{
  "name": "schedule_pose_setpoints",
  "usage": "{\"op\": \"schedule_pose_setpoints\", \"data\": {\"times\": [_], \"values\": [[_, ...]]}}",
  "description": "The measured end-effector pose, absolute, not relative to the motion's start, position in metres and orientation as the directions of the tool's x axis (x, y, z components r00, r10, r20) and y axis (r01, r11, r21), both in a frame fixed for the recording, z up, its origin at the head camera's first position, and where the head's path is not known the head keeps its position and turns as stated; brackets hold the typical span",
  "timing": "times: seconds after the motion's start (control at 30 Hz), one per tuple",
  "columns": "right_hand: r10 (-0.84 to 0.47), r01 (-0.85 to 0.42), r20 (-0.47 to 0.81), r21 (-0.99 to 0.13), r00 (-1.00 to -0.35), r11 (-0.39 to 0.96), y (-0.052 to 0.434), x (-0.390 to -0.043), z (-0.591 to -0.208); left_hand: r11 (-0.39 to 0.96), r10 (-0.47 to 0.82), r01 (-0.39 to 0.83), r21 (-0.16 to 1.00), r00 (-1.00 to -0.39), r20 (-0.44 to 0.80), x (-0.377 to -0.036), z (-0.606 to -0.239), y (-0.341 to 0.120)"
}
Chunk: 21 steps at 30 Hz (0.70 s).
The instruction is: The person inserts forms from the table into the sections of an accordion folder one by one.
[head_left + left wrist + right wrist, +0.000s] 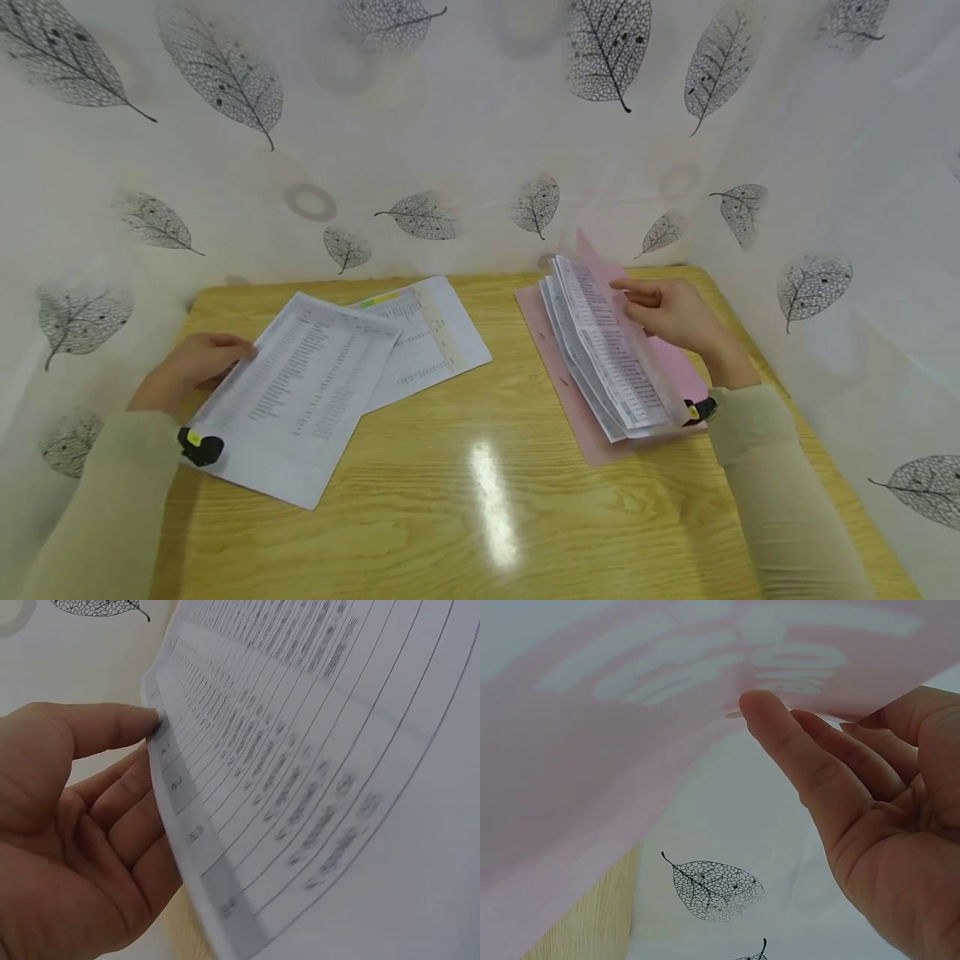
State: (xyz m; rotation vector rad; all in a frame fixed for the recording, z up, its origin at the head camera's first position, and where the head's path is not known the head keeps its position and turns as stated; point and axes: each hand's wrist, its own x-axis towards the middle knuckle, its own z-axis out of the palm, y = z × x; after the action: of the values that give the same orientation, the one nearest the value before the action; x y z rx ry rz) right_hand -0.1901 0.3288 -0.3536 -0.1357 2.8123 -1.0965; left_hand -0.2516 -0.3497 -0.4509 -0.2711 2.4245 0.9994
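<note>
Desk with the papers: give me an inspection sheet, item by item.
Surface: wooden table, glare patch in the middle.
Job's things: printed sheet lifted at its left edge; pink folder open, its pages fanned upward.
Clutter: second printed sheet lying partly under the first.
Grippers: left hand pinches the printed sheet's edge; right hand holds up the folder's pink cover.
Cables: nothing seen.
Surroundings: leaf-patterned curtain on three sides; small black devices at both wrists.
</note>
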Motion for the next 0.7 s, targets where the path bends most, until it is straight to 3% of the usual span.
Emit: {"op": "schedule_pose_setpoints", "data": {"times": [0.33, 0.7], "values": [[-0.122, -0.021, -0.098, -0.69, -0.988, 0.724, 0.328, -0.19, -0.351, 0.66, 0.225, -0.35, 0.664, -0.752, -0.62, -0.233, -0.442, -0.339], [-0.12, -0.04, -0.068, -0.691, -0.99, 0.722, 0.329, -0.192, -0.351, 0.424, 0.374, -0.399, 0.813, -0.74, -0.559, -0.218, -0.45, -0.312]]}}
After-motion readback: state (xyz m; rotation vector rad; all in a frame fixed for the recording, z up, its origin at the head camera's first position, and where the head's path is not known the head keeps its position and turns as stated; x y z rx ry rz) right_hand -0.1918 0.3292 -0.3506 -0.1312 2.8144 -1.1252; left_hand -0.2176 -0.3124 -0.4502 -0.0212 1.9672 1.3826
